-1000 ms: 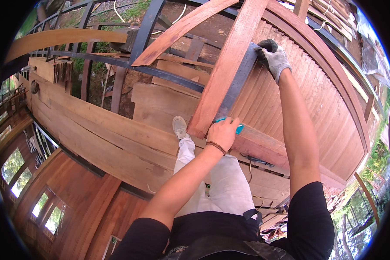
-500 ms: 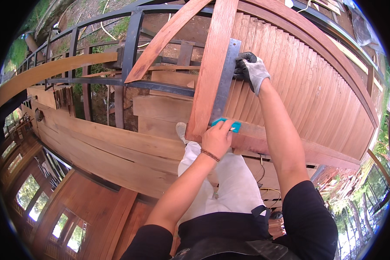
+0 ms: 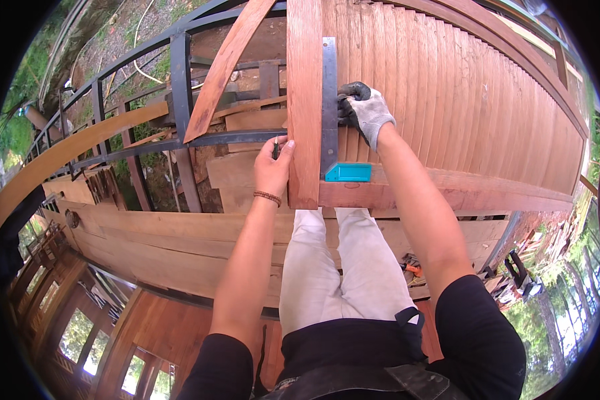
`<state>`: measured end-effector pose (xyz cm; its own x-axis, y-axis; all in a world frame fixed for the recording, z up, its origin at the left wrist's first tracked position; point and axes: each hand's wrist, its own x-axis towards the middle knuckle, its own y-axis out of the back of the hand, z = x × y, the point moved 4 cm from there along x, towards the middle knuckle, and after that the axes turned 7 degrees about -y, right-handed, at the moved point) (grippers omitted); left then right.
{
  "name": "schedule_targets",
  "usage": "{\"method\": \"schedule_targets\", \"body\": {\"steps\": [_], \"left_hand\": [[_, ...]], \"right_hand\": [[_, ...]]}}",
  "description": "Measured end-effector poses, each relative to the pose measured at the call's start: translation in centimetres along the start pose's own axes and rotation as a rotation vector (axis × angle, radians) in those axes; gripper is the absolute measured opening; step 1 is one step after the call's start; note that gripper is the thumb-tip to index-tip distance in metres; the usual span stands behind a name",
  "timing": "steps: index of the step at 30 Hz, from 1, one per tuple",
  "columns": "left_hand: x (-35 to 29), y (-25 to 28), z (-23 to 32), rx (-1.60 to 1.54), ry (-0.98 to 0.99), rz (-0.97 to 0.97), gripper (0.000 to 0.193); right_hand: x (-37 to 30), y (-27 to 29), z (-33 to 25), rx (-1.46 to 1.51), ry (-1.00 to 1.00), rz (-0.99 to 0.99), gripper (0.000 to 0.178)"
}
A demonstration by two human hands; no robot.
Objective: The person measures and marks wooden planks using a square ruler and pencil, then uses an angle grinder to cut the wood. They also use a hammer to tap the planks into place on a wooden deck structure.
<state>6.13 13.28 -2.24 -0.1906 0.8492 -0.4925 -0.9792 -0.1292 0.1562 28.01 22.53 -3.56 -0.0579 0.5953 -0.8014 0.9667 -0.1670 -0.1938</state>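
A try square lies on the slatted wooden panel (image 3: pixel 447 113). Its steel blade (image 3: pixel 329 100) runs along the right edge of an upright reddish plank (image 3: pixel 305 107), and its turquoise stock (image 3: pixel 350 173) rests by the panel's bottom rail (image 3: pixel 440 193). My right hand (image 3: pixel 368 112), in a grey and black glove, is closed with curled fingers against the blade's right side; anything inside them is hidden. My bare left hand (image 3: pixel 273 167) is at the plank's left edge, thumb against the wood, pinching a small dark pencil (image 3: pixel 275 148) between the fingers.
A dark metal frame (image 3: pixel 180 87) stands to the left, with a slanting board (image 3: pixel 227 70) across it. Long planks (image 3: pixel 160 233) lie below and to the left. A curved yellowish board (image 3: pixel 80 150) juts in from the left. Scrap wood (image 3: pixel 533 240) lies at the right.
My left hand has moved from the square's stock to the plank's left edge. The view has turned, so plank and square now appear upright. My right hand stays beside the blade.
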Motion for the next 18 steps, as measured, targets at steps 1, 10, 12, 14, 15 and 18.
{"method": "schedule_targets", "body": {"steps": [1, 10, 12, 14, 15, 18], "left_hand": [[0.3, -0.2, -0.2, 0.022, -0.003, 0.006, 0.023], [0.4, -0.6, -1.0, 0.008, -0.086, 0.055, 0.023], [0.4, -0.7, -1.0, 0.008, -0.110, 0.055, 0.023], [0.3, -1.0, -1.0, 0.005, -0.110, 0.037, 0.020], [0.2, -1.0, -1.1, 0.004, -0.108, 0.033, 0.019], [0.1, -0.9, -1.1, 0.038, -0.141, 0.056, 0.018]], "right_hand": [[0.0, 0.1, 0.5, 0.002, 0.008, 0.020, 0.025], [-1.8, 0.0, 0.8, -0.251, 0.045, 0.033, 0.026], [-1.1, 0.3, 1.1, -0.325, 0.016, 0.064, 0.029], [-0.3, 0.7, 1.7, -0.340, -0.016, 0.087, 0.025], [-0.5, 0.7, 1.8, -0.264, -0.023, 0.085, 0.022], [-1.3, 1.1, 2.0, -0.048, -0.053, 0.091, 0.013]]}}
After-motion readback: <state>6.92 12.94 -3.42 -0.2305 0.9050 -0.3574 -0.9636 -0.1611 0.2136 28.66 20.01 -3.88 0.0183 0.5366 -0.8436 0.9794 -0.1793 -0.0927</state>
